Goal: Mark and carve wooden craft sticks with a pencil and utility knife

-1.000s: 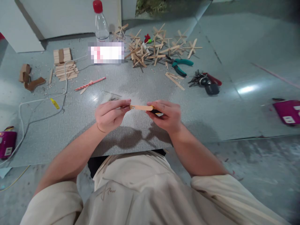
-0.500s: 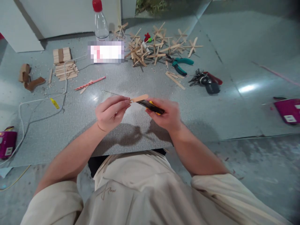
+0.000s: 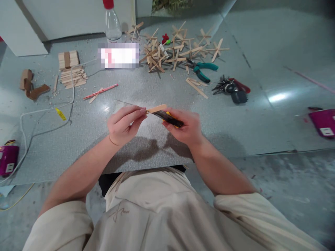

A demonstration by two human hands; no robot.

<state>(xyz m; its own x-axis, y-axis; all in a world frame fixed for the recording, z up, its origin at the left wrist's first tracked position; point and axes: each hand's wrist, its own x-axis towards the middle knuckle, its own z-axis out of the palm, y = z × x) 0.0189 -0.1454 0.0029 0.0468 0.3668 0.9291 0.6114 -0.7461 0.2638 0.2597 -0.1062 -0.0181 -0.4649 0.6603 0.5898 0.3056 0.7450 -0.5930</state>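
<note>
My left hand (image 3: 127, 124) pinches one end of a flat wooden craft stick (image 3: 157, 108) between thumb and fingers, above the table. Closed round a black and yellow utility knife (image 3: 171, 120) is my right hand (image 3: 185, 126). The knife's blade end lies against or just under the stick, close to my left fingertips; exact contact is hard to make out. A red striped pencil (image 3: 104, 90) rests on the table beyond my left hand, crossing a small stick. Loose craft sticks (image 3: 196, 89) lie beyond my right hand.
Crossed-stick pieces (image 3: 180, 52) crowd the back, near teal-handled pliers (image 3: 202, 71) and a bunch of keys (image 3: 232, 90). A bottle (image 3: 113, 26) stands back left. Stacked sticks (image 3: 73, 76), brown paper strips (image 3: 34, 87) and a white cable (image 3: 47, 111) are at left.
Both hands stay nearly in place, with the stick and knife shifted only slightly against each other. The whole view has moved a little.
</note>
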